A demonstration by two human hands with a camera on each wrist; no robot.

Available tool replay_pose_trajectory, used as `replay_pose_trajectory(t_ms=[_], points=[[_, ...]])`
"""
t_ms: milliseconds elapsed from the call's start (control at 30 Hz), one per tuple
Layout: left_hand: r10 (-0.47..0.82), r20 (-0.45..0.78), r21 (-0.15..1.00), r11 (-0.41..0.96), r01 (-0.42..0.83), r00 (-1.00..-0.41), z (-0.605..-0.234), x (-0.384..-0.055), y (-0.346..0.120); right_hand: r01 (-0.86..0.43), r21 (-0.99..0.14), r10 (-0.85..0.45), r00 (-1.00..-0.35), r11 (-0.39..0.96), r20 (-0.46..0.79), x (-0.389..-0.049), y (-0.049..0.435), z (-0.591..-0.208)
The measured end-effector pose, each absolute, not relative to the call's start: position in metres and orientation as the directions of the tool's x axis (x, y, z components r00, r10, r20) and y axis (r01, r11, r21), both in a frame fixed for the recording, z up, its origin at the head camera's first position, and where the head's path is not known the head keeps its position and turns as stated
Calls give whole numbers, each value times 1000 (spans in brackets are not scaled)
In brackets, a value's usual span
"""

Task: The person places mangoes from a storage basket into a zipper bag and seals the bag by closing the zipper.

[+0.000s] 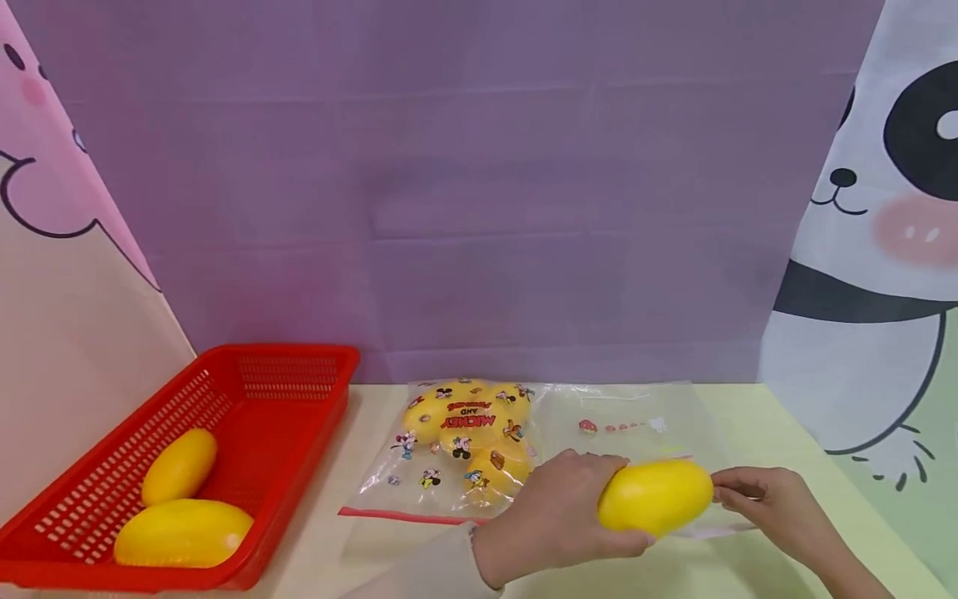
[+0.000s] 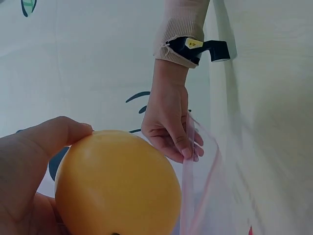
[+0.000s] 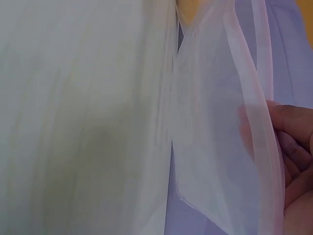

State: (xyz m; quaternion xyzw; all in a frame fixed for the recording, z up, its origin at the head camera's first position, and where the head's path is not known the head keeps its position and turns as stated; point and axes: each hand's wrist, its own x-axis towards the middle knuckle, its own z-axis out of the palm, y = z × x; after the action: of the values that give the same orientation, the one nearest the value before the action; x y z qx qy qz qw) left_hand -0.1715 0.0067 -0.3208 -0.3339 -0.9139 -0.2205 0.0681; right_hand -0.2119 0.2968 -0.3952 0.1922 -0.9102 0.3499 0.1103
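Note:
My left hand grips a smooth yellow mango with the thumb on its near side. In the left wrist view, the mango fills the lower middle, beside the mouth of a clear zip bag. My right hand is at the right of the mango and pinches the bag's edge between thumb and fingers. Seen from the right wrist, the pinched edge stands up and the bag's mouth is parted. A strawberry print shows on this bag, which lies on the table.
Left of it lies another clear bag with cartoon prints, a red zip edge and several mangoes inside. At the far left a red plastic basket holds two mangoes. A purple cloth wall rises behind the pale table.

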Motion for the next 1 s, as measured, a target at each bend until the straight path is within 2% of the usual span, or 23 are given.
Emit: replay_pose_trajectory(t_ms=[200,400,633,867,1000], points=[[569,245,296,727,620,-785,-328,-167,16,-378,-603,-270,-925,702,266,-210,298,-395],[537,210,302,759,577,-817,-335,-164,22,-421,-619,-306,-907,663,289,-212,299,-397],[527,182,236,796,558,-830,-339,-165,28,-431,-633,-310,-902,643,299,-213,297,-396],[505,160,241,813,529,-848,-343,-168,36,-418,-652,-312,-908,633,279,-213,298,-397],[492,91,240,833,499,-866,-345,-169,44,-377,-660,-302,-925,650,231,-213,298,-396]])
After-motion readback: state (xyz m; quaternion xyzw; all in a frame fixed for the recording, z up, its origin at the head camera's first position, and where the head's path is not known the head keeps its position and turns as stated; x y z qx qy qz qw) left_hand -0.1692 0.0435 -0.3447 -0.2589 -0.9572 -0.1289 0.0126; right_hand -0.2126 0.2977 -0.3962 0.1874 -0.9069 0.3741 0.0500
